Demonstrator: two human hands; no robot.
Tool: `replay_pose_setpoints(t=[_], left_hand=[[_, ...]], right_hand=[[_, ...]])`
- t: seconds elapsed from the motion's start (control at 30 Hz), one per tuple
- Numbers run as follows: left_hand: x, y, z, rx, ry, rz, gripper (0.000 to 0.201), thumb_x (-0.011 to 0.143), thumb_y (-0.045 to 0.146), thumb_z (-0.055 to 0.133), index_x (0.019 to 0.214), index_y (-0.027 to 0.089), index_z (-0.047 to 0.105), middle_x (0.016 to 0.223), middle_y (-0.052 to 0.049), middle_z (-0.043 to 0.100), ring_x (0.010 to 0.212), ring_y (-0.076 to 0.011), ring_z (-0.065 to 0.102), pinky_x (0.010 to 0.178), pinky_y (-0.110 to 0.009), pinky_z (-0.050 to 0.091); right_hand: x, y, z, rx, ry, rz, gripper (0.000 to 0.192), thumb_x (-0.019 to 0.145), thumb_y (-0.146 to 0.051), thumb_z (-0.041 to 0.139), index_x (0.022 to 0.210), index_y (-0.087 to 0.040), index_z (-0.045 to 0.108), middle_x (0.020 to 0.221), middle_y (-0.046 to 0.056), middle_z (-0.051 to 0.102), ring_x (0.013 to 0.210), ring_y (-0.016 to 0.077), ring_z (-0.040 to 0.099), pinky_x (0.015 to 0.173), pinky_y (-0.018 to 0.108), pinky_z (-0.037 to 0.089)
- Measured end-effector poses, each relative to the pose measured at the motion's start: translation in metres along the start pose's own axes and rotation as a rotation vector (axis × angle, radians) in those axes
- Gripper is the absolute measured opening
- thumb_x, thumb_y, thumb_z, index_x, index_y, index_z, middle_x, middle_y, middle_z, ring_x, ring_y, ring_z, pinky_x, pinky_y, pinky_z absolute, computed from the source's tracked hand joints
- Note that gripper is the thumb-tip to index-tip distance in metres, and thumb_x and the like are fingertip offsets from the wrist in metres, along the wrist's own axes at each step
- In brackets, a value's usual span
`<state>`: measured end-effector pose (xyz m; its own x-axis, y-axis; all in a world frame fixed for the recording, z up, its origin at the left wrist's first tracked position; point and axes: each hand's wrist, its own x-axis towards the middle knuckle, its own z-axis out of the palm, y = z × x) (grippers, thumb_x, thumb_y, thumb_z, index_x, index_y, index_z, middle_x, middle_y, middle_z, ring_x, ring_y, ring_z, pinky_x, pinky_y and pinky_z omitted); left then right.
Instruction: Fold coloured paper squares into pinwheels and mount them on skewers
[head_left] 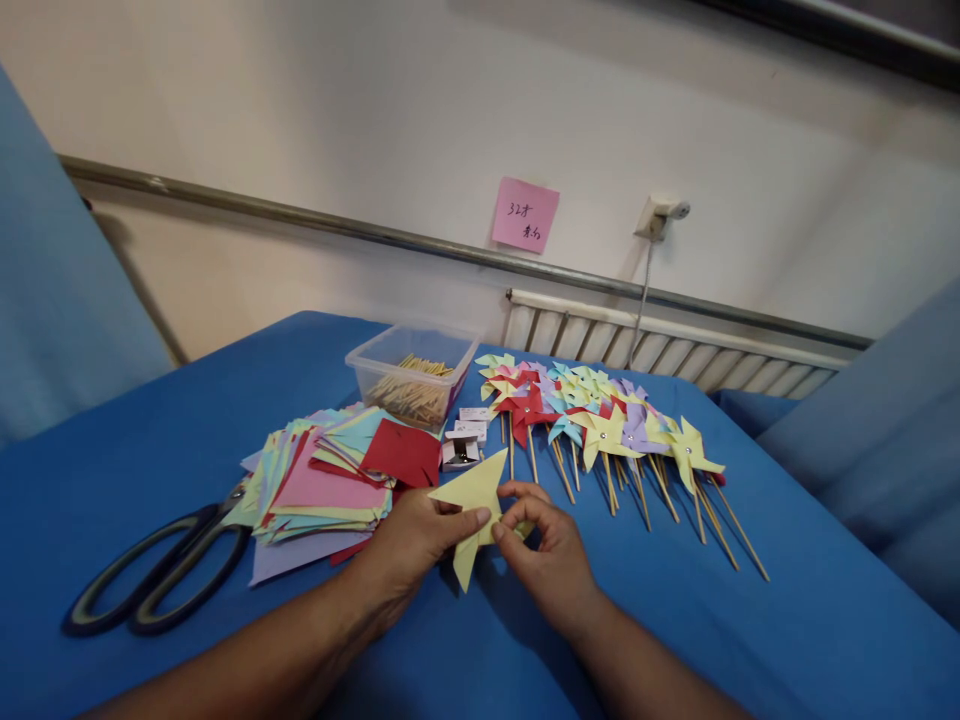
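Nearest, the left hand (412, 535) is gripping the yellow paper (480, 487), its thumb pressing on the front close to the middle. The right hand (551, 545) is pinching the same sheet's right side between thumb and fingertips. The paper is hanging just above the blue-covered desk (675, 600), its points flaring outward.

Working well here is probably depending on the left thumb pinning the centre firmly while the right hand is guiding its part inward, curving it gently rather than creasing; too hard a pull would be risking a tear.

To the left, scissors (154, 583) are lying beside a pile of coloured paper (322, 485). Beyond the hands, a small box (459, 450) is sitting near the pile, finished pinwheels (604, 432) are lying to the right, and a clear plastic box (367, 378) is holding wooden sticks (412, 390).
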<state>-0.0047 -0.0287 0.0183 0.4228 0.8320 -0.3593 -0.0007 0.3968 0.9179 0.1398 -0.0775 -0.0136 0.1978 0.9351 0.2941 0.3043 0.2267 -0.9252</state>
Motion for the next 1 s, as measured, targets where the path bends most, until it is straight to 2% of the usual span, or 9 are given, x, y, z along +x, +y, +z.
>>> replay_pose_setpoints(t=[0.23,0.5,0.83,1.0], left_hand=[[0.0011,-0.0019,-0.0028,-0.020,-0.034,0.021,0.036,0.060,0.035,0.076,0.083,0.009,0.070,0.072,-0.009,0.071,0.061,-0.0182,0.062,0.057,-0.028,0.044],[0.0024,-0.0045,-0.0034,-0.054,-0.075,0.019,0.039,0.059,0.035,0.077,0.089,0.010,0.071,0.071,-0.007,0.070,0.067,-0.0196,0.063,0.062,-0.028,0.046],[0.0025,-0.0058,-0.0038,-0.169,-0.091,-0.003,0.027,0.062,0.027,0.076,0.083,0.012,0.070,0.078,-0.007,0.071,0.069,-0.0168,0.063,0.068,-0.028,0.048],[-0.0004,-0.0014,-0.0023,-0.200,-0.077,-0.005,0.023,0.064,0.027,0.075,0.079,0.010,0.070,0.073,-0.008,0.071,0.070,-0.0170,0.064,0.069,-0.027,0.049]], right_hand=[[-0.0001,0.0002,-0.0004,0.001,-0.003,0.003,0.010,0.070,-0.015,0.061,0.061,-0.020,0.060,0.102,0.007,0.063,0.099,0.0209,0.058,0.087,0.035,0.041],[-0.0001,0.0029,0.0005,0.049,-0.004,0.034,0.007,0.072,-0.022,0.064,0.066,-0.019,0.064,0.103,0.007,0.062,0.098,0.0207,0.058,0.086,0.032,0.042],[-0.0013,-0.0045,-0.0029,0.127,0.044,0.027,0.010,0.076,-0.024,0.062,0.068,-0.019,0.064,0.104,0.009,0.062,0.101,0.0211,0.057,0.090,0.036,0.040],[-0.0009,-0.0035,-0.0034,0.146,0.042,0.016,0.009,0.076,-0.023,0.063,0.067,-0.019,0.062,0.105,0.009,0.061,0.103,0.0215,0.056,0.092,0.036,0.038]])
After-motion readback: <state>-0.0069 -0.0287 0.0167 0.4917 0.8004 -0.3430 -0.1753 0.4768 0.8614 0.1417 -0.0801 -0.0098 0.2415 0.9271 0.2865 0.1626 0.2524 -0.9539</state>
